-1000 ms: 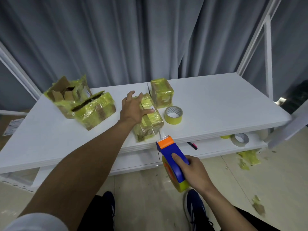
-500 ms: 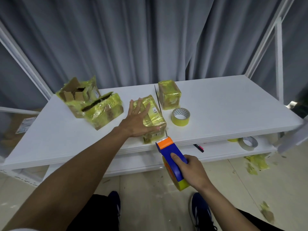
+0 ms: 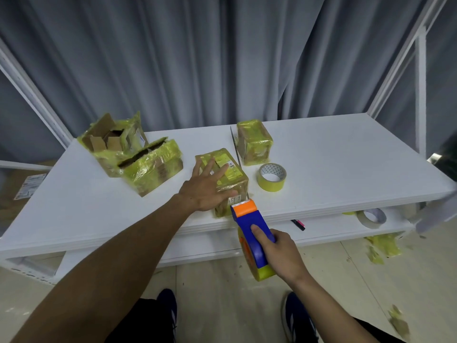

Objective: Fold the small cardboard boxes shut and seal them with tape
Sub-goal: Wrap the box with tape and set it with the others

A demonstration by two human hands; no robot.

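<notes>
Far left: an open box (image 3: 108,142) and a split box (image 3: 153,167) are left unsealed, flaps gaping.

The middle box (image 3: 228,175) is set near the front edge of the table (image 3: 74,209). It is pinned from above by the left hand (image 3: 205,189), fingers spread flat, nothing gripped. Only downward pressure holds it, so it could be dragged or spun toward that edge once tape is pulled.

The tape dispenser (image 3: 249,226) is clasped by the right hand (image 3: 282,256), fingers wrapped round its body. Whether its orange nose touches the box's near corner cannot be told. The left thumb lies close to the cutter, so a nick is possible. A skewed strip is likely over the wrinkled tape.
</notes>
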